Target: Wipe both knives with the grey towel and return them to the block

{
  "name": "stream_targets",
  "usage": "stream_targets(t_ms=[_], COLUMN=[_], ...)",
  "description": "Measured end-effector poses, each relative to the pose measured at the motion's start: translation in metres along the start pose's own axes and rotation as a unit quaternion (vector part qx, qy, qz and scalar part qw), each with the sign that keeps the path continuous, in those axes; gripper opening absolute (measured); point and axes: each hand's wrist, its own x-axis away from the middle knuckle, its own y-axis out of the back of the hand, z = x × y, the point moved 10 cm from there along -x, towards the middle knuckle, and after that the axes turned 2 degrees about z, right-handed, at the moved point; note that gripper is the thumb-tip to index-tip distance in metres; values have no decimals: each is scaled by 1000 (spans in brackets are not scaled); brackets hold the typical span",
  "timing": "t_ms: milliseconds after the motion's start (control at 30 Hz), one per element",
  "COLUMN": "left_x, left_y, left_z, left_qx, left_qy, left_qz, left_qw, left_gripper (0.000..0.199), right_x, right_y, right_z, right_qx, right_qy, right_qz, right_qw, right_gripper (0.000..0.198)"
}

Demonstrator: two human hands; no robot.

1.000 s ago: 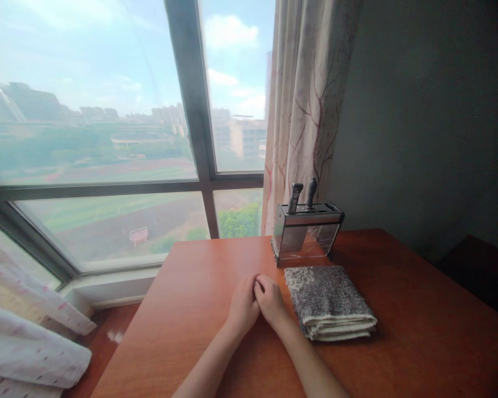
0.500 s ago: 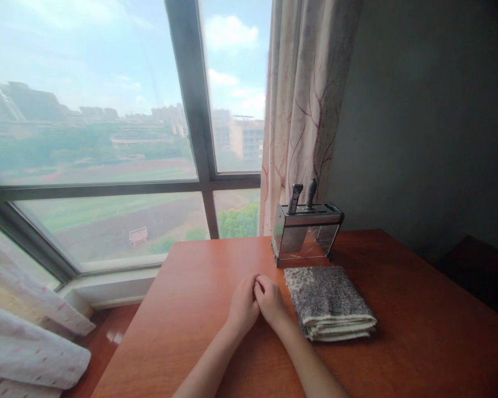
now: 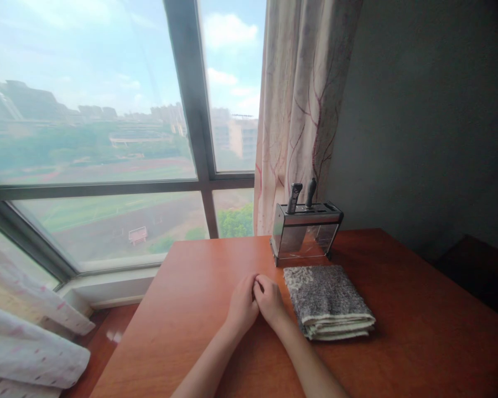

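My left hand (image 3: 243, 305) and my right hand (image 3: 269, 301) rest together on the wooden table (image 3: 182, 309), their curled fingers meeting at the front. Both are closed, and no object shows in them. Just right of my right hand lies a folded grey-brown towel (image 3: 330, 298) with pale edges and a light patterned corner; my right forearm passes close to its near left corner. Behind the towel stands a knife block (image 3: 307, 232) with clear sides and a dark metal frame. Two black handles (image 3: 302, 194) stick up from its slots.
A large window (image 3: 108, 138) fills the left and back, with a curtain (image 3: 299, 110) hanging behind the knife block. Another pale curtain (image 3: 29, 342) bulges at the lower left, beside the table's left edge. A dark wall (image 3: 419, 127) stands at the right.
The back curtain's left edge has swung slightly left over the window. My hands, the towel and the knife block hold their places, apart from a tiny shift of the view.
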Motion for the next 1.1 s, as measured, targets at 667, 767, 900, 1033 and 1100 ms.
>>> stream_targets(t_ms=[667,767,900,1033,1100], left_x=[0,0,1,0,0], left_y=[-2,-2,-1,-2,-1], left_z=[3,2,0,-2,-3], left_qx=[-5,-2,-4,-4,-5], left_qy=[-4,-6,-7,-7,-7], left_qz=[-1,-1,-1,5,5], left_qw=[1000,1000,1000,1000,1000], left_gripper=[41,41,40,38,37], right_x=[1,1,1,1,1], right_y=[1,2,1,-1,-2], right_z=[1,3,1,-2,-3], right_qx=[-6,-3,-3,-2,-2], right_qy=[-11,-12,-11,-11,-12], right_qz=[7,6,6,9,8], right_qw=[1000,1000,1000,1000,1000], right_gripper=[24,24,24,23,23])
